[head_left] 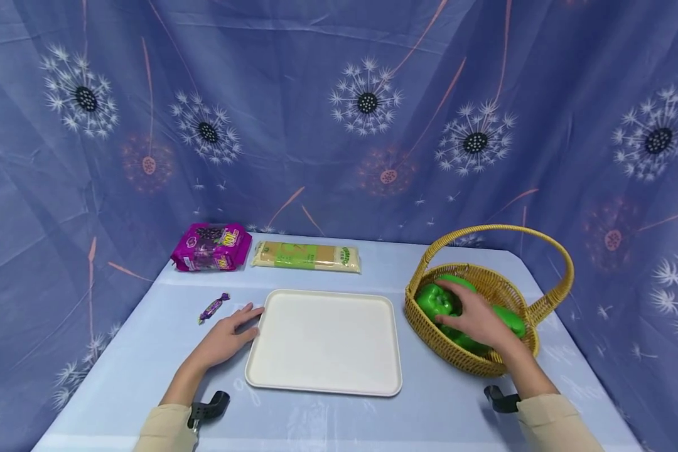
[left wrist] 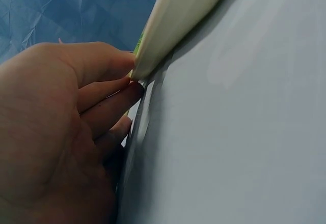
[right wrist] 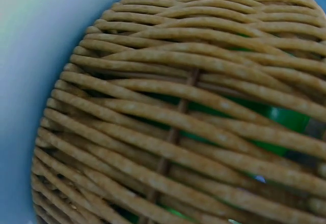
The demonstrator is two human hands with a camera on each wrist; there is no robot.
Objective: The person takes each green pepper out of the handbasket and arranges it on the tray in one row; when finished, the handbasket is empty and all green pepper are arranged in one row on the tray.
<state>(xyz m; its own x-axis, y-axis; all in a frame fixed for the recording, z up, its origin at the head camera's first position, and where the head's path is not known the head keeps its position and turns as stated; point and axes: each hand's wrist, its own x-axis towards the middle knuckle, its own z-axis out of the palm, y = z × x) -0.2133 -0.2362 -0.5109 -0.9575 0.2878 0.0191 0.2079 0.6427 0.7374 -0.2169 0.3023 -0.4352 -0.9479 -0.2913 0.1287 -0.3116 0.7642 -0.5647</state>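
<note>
A white rectangular tray [head_left: 324,342] lies on the table. My left hand [head_left: 226,339] rests at its left edge, fingers fairly straight; in the left wrist view the thumb [left wrist: 104,61] touches the tray's rim [left wrist: 178,20]. At the right stands a yellow-brown wicker basket [head_left: 441,351] with a tall handle, holding several green vegetables. My right hand [head_left: 477,317] reaches into it, with thumb and fingers around a shiny green bell pepper [head_left: 434,302]. The basket's woven side [right wrist: 168,107] fills the right wrist view and hides that hand.
A purple package [head_left: 211,248] sits at the table's back left. Beside it lies a long pack of noodles [head_left: 307,256]. One purple-wrapped candy [head_left: 213,308] lies left of the tray. A blue dandelion-print curtain [head_left: 294,125] hangs behind the table.
</note>
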